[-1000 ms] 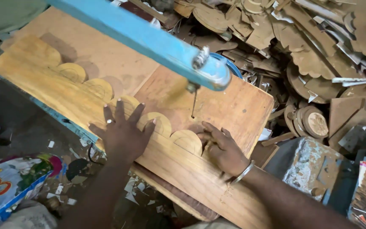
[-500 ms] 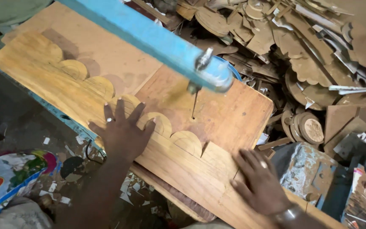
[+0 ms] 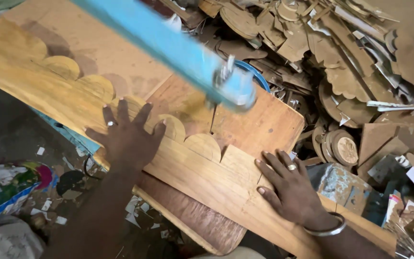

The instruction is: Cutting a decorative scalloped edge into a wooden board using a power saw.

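While the scalloped plank (image 3: 188,168) lies across the saw table (image 3: 264,124), we press left hand (image 3: 128,139) flat on it, fingers spread, no grasp; blade (image 3: 212,120) mid, under blue arm (image 3: 178,52); right hand (image 3: 288,184) flat too, offcuts pile (image 3: 350,62) behind.

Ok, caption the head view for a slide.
Left hand and right hand flat on scalloped plank at blue scroll saw arm.

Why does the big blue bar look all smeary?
Head view: the blue metal saw arm is streaked by motion blur; the scalloped yellow wooden plank and both hands, left and right, look sharper; dark shadows fall on the brown wooden table.
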